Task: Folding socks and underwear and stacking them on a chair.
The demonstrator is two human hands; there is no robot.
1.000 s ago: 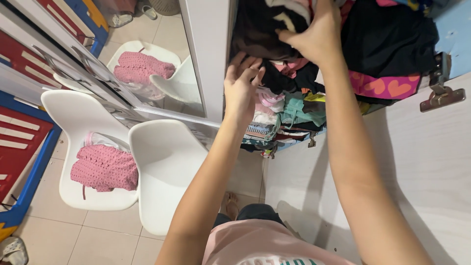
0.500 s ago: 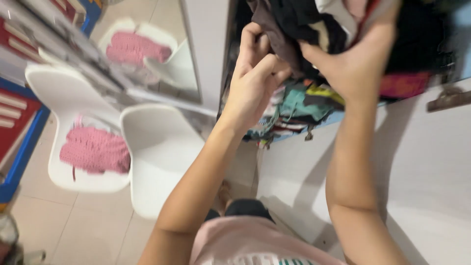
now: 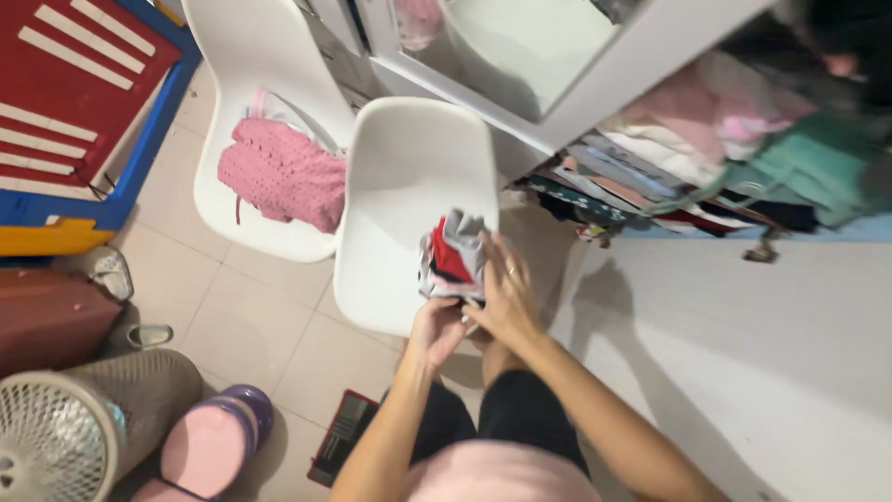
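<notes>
While we look down past our pink shirt, both our hands meet just in front of the near white moulded plastic chair, which serves as our landmark. Our left hand is curled, fingers pressed together, gripping the lower edge of a small folded bundle of grey, red and dark cloth from below. Our right hand has its fingers spread along the right side of that bundle, with the thumb pinching it lower down, and a ring shows on one finger. The cloth bundle is held up over the front edge of the chair's seat, not resting on it. Just left of this chair, touching it, stands a second white plastic chair with a pink knitted garment lying on its seat. Right of the landmark chair, a wardrobe shelf holds a stack of folded clothes, beside a white mirrored door. On the tiled floor nearer to us than the chair lie a flat dark rectangular thing with a red edge, a pair of pink and purple slippers and a white round fan beside a grey mesh basket.
</notes>
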